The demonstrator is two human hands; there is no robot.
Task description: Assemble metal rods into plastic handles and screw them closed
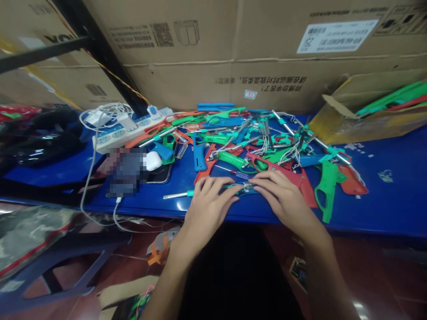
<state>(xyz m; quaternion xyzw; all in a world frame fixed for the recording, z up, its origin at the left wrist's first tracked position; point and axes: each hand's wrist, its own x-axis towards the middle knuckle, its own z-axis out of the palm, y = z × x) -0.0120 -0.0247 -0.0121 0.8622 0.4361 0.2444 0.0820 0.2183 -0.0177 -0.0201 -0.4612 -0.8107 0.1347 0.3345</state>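
Note:
My left hand is closed around a partly built long-nosed lighter, just above the near edge of the blue table. Its metal tube and teal collar stick out to the left; the middle is hidden by my fingers. At the lighter's other end, my right hand pinches a small clear part. Behind my right hand lies a red lighter shell. A green handle shell is to its right. A thin screwdriver-like rod with a purple handle lies just beyond my fingers.
A heap of coloured shells, metal tubes and white wires spreads behind my hands. At left are a power strip, a phone and a white case. An open carton stands right; large cardboard boxes back the table.

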